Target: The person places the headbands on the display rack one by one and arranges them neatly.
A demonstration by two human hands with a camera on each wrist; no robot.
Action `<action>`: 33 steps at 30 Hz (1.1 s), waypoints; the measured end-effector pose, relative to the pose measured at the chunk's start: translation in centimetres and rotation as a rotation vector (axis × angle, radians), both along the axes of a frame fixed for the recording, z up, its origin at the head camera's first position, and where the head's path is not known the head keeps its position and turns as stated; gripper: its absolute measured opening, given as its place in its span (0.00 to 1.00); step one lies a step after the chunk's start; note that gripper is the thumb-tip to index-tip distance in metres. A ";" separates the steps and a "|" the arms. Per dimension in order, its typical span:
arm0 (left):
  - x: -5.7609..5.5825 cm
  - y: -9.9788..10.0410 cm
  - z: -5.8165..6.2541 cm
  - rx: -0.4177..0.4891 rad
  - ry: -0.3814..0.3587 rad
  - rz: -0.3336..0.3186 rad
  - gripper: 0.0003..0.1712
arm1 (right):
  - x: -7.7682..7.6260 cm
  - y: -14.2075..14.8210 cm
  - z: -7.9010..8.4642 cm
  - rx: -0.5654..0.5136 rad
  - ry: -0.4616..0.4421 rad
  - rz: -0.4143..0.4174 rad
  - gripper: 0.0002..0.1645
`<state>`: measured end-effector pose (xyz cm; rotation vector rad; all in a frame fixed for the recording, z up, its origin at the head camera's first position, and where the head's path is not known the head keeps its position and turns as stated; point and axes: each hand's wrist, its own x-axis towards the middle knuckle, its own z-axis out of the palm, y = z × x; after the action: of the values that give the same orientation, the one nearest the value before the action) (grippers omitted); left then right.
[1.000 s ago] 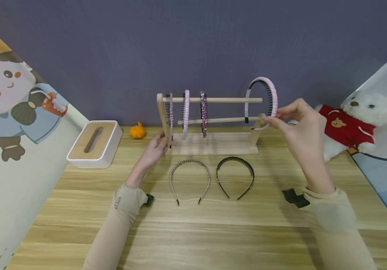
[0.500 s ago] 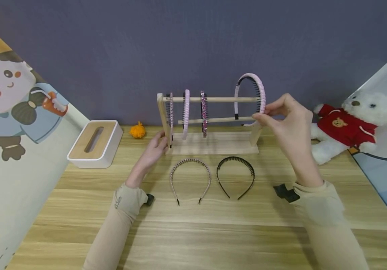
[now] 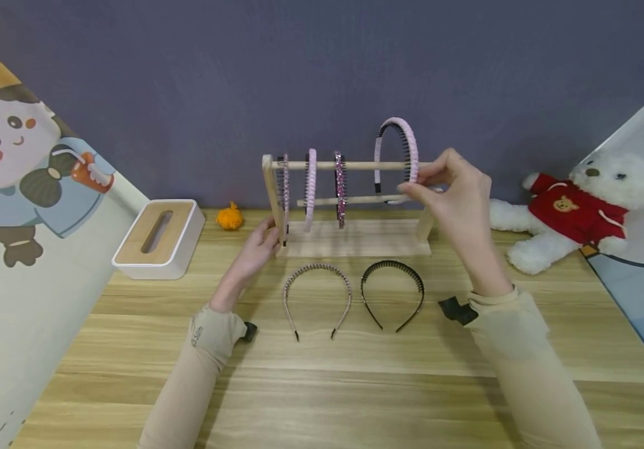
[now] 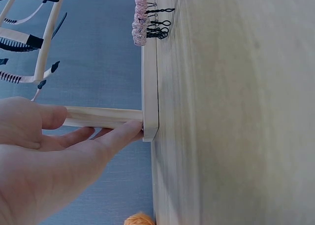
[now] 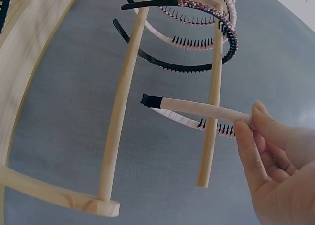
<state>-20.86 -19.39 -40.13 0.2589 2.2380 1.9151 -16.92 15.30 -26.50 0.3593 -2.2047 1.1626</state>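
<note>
A wooden headband rack (image 3: 364, 242) has an upper and a lower rod. My left hand (image 3: 254, 249) grips the foot of its left post (image 4: 106, 117), thumb on one side and fingers on the other. Between thumb and fingers, my right hand (image 3: 457, 196) pinches a pale pink toothed headband (image 3: 408, 140), upright around the upper rod (image 5: 212, 94) near its free right end. Farther left hang a beaded headband (image 3: 285, 181), another pale pink headband (image 3: 310, 187) and a glittery magenta headband (image 3: 339, 187).
On the table before the rack lie a beaded headband (image 3: 317, 267) and a black toothed headband (image 3: 392, 264). A tissue box (image 3: 159, 240) and a small orange ornament (image 3: 229, 217) stand left. A white teddy bear in red (image 3: 571, 209) sits right. A dark wall (image 3: 322, 75) rises behind.
My right hand has moved left with the pink headband, bringing it from the upper rod's free end farther along the rod. My left hand has stayed on the post.
</note>
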 end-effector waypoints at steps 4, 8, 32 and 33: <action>0.1 0.1 0.1 0.004 -0.001 0.005 0.31 | -0.3 -0.5 -0.2 0.013 -0.010 0.003 0.17; 0.1 0.2 0.0 0.002 0.006 0.005 0.31 | -0.7 -1.0 -0.5 0.036 -0.003 0.011 0.18; 0.2 -0.1 0.1 -0.003 0.010 -0.003 0.31 | -1.5 -2.8 -2.0 0.046 -0.083 0.048 0.18; 0.2 -0.1 0.1 -0.001 0.008 -0.003 0.31 | -1.5 -2.8 -2.0 0.045 -0.087 0.053 0.18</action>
<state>-20.66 -19.49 -40.01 0.2707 2.2425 1.9150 -18.43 12.52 -28.55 0.3945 -2.3120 1.1786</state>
